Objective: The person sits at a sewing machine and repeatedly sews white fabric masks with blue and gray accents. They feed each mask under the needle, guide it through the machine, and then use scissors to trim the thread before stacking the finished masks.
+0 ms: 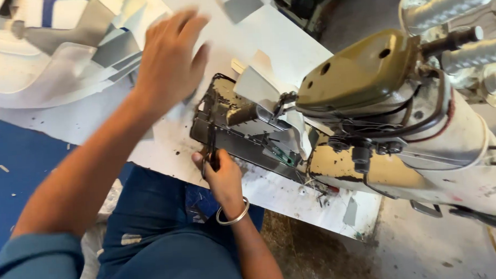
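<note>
Head view looks down on a white worktop [277, 38] carrying an old industrial sewing machine [392, 122] with a worn olive and cream body. The left hand [169, 59] is stretched out flat, fingers spread and loose, over the pile of grey and white cut fabric pieces [71, 58] at the far left of the worktop; motion blur hides whether it touches them. The right hand [221, 171], a metal bangle [233, 214] on its wrist, is closed round a small dark tool [209, 152], perhaps thread snips, at the near edge of the worktop, just beside the machine's scuffed bed plate [230, 115]. Pale thread cones [459, 2] stand at the top right, behind the machine
</note>
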